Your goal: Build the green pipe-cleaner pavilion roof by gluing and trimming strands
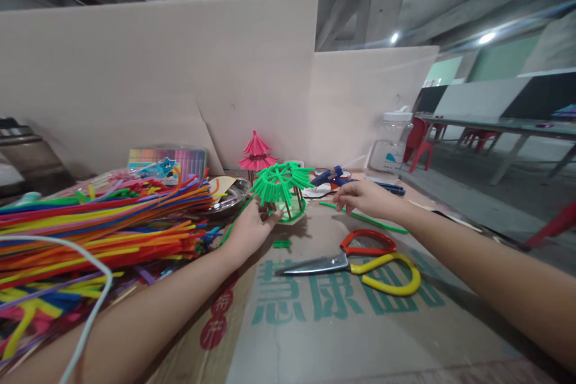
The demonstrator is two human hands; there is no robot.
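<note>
The left hand (pixel 251 227), its grip closed on the base of the green pipe-cleaner pavilion model (pixel 281 187), steadies it. The right hand (pixel 365 198) hovers over a loose green pipe-cleaner strand (pixel 380 224); whether its grip is closed cannot be told. Lifting the strand would need a fine pinch.

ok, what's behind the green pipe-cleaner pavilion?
A pink pavilion model, then the cardboard wall. The green pavilion, gripped by the left hand, covers the pink one's base.

Scissors (pixel 346 262) with red and yellow handles are laid on printed cardboard (pixel 315 342), near centre. Coloured pipe cleaners (pixel 103 222) are heaped at left, a marker box (pixel 167 162) behind them. A pink pagoda model (pixel 256 153) is set far centre, a plastic jug (pixel 390 141) far right.
</note>
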